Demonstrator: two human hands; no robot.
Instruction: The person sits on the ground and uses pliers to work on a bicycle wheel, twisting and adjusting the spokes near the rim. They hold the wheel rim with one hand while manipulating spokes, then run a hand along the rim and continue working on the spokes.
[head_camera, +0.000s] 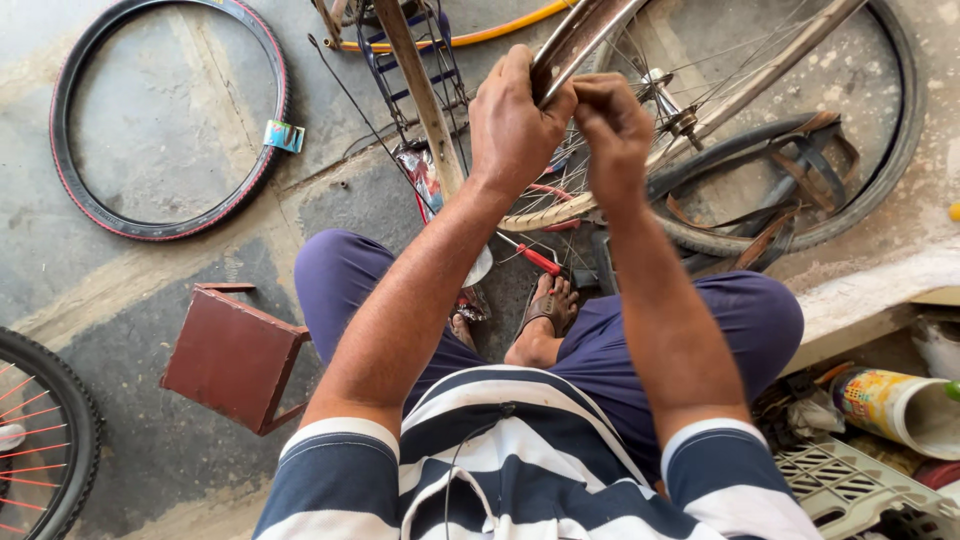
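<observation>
While both hands work at the top centre of the frame, the left hand (515, 125) clamps around a metal mudguard (580, 35) and the right hand (612, 130) pinches together just beside it, over the wheel (790, 130). A steady left grip looks key. A loose tyre (165, 115) lies upper left, a red stool (235, 355) lower left.

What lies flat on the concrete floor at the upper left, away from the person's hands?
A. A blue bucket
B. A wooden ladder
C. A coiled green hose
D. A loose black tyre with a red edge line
D: a loose black tyre with a thin red line lies flat on the floor at upper left, apart from the left hand and right hand at the metal mudguard.
</observation>
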